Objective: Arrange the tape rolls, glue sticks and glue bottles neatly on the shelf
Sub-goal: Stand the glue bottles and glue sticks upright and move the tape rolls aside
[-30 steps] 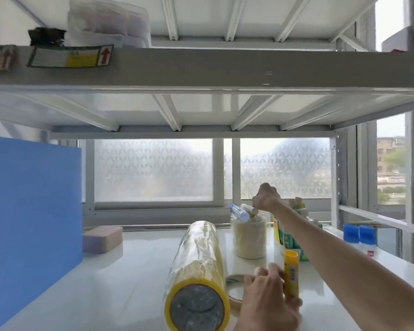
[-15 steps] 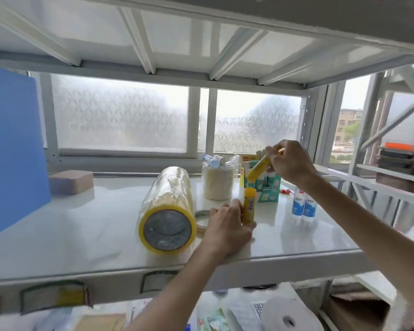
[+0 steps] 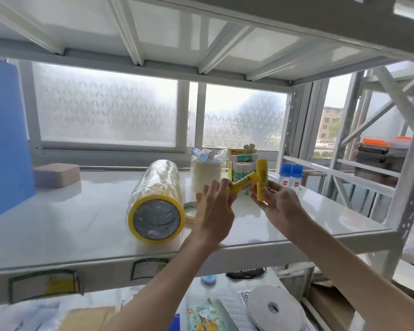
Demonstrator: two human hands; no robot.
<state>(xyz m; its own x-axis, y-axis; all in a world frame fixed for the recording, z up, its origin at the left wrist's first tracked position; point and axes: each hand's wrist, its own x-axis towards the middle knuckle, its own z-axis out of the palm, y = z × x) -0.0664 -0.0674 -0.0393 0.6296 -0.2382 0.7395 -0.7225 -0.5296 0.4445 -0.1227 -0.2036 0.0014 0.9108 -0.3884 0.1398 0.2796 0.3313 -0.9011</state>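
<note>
Centrally, head view: both hands are raised over the front half of the white shelf [image 3: 81,225], each closed on one yellow glue stick. The left hand [image 3: 215,211] pinches a tilted glue stick [image 3: 243,183] by its lower end, so that its cap slants up and to the right. The right hand [image 3: 281,206] grips an upright glue stick [image 3: 261,179] around its lower half. The two sticks nearly meet at their upper parts; whether they touch cannot be told. Holding them side by side probably serves to gather matching items before setting them down together.

Left of the hands, a long wrapped stack of yellow tape rolls [image 3: 157,199] lies on its side, end face toward the camera; a single tape roll [image 3: 190,211] lies flat just beside it, partly hidden by the left hand. Behind, a translucent cup [image 3: 207,173] holds glue sticks. A green-and-yellow display box [image 3: 242,163] of further glue sticks stands to its right. Two blue-capped glue bottles [image 3: 292,174] stand upright near the shelf's right edge. Grouping by kind appears under way, though unfinished.
</note>
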